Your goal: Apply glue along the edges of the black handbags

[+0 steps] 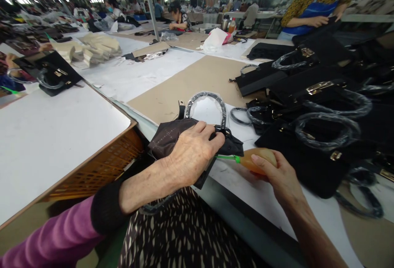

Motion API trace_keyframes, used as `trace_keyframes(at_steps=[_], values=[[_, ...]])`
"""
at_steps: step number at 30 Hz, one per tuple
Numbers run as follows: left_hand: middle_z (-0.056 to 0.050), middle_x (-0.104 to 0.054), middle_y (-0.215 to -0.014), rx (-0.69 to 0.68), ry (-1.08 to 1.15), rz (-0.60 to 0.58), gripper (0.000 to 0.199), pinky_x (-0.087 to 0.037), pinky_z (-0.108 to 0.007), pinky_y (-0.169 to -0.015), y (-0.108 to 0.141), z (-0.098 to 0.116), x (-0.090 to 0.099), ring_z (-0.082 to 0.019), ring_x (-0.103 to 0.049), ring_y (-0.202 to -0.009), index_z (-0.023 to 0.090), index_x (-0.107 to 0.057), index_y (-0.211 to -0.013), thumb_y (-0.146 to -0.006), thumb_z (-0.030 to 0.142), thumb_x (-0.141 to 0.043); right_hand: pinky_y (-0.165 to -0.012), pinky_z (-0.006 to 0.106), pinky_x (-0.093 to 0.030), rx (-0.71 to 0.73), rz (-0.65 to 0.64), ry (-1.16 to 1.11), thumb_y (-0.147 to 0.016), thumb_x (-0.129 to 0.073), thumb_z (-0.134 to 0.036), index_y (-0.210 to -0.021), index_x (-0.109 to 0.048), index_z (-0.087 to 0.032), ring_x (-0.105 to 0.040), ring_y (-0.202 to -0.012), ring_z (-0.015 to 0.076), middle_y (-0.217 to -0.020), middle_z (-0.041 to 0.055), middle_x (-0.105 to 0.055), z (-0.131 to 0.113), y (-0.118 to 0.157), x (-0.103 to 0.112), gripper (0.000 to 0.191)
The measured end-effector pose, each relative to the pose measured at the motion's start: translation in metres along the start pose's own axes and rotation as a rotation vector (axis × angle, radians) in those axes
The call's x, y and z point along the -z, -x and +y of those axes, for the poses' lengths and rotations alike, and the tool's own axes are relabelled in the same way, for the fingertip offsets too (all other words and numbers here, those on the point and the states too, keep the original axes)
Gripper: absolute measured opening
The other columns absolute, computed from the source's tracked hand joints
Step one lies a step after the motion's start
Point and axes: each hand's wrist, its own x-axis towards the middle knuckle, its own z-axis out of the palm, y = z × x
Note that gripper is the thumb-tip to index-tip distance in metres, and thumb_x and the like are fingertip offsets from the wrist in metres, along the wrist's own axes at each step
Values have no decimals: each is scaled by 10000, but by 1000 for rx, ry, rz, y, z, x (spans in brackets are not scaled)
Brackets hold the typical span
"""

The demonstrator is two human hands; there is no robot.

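The dark bag (166, 136) lies under the left grip (197, 147), at the near edge of the desk (243, 194), its brown patterned cloth showing just left of that grip and a plastic-wrapped handle (205, 95) arching up beyond it. The left grip is closed over the bag, fingers curled down on its black edge. Just to its right, the right grip (278, 167) is wrapped around a squeeze bottle (258, 161) of amber content, whose thin green nozzle (228, 157) points toward the left grip and meets the bag's edge; whether the tip touches the seam cannot be told. To do this well, the left grip should probably press the edge flat and firm, with its fingertips clear of the nozzle, while the right one tilts the bottle low and squeezes lightly and evenly, so that nothing runs onto the patterned cloth. The wrapped handle seems likely to spring against the work if the bag slips. Right of the right grip, a heap of black bags (308, 161) lies near enough to catch drips; well beyond both grips, a co-worker (303, 13) handles black material.
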Motion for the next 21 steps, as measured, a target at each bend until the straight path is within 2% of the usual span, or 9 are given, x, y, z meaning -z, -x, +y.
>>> trace_keyframes(at_steps=[6, 21], values=[[-86, -535, -1011, -6, 15, 6, 286, -439, -333, -747, 1, -1, 0, -220, -443, -899, 148, -507, -1047, -766, 108, -479, -499, 328, -545, -15, 32, -40, -650, -738, -475, -957, -576, -201, -610, -756, 277, -871, 56, -630, -1, 1, 0, 442], [-73, -541, -1007, 13, 0, 4, 255, -426, -321, -757, 0, 0, 0, -216, -448, -915, 156, -513, -1054, -806, 113, -474, -423, 267, -499, -45, -111, -81, -642, -739, -459, -927, -611, -186, -589, -631, 222, -789, 42, -630, -5, 21, -1, 415]])
